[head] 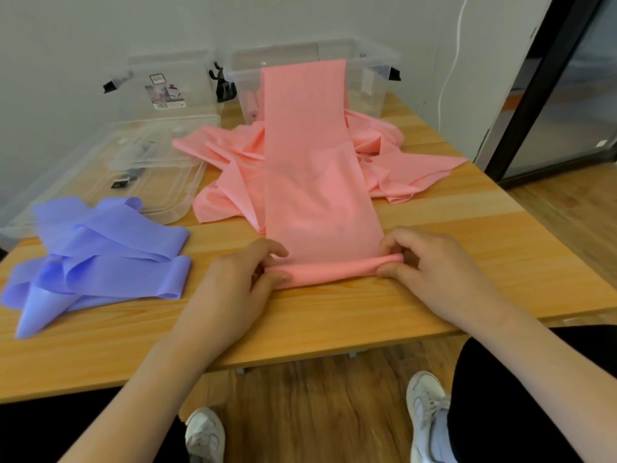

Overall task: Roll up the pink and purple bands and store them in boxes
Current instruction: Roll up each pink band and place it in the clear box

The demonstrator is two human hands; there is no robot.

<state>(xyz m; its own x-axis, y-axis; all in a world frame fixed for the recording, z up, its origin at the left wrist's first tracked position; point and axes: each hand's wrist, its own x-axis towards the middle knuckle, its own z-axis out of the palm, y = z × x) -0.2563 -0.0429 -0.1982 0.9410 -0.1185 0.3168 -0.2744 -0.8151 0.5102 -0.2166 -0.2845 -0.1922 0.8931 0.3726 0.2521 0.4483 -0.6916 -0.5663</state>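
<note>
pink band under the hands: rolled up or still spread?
Barely rolled: the pink band has a short roll at its near end, pinched by left hand and right hand.

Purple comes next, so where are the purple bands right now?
In the head view, the purple bands lie loose on the table's left side, beside the left hand.

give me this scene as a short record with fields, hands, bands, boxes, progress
left hand: left hand pinches the left end of the roll
right hand: right hand pinches the right end
pink band: pink band laid flat toward the far clear box, its far end draped over the rim, near end rolled a few turns
other pink bands: loose pile beneath it
purple bands: purple bands unrolled, at the left
lids: clear lids flat on the table
progress: rolling just started
</note>
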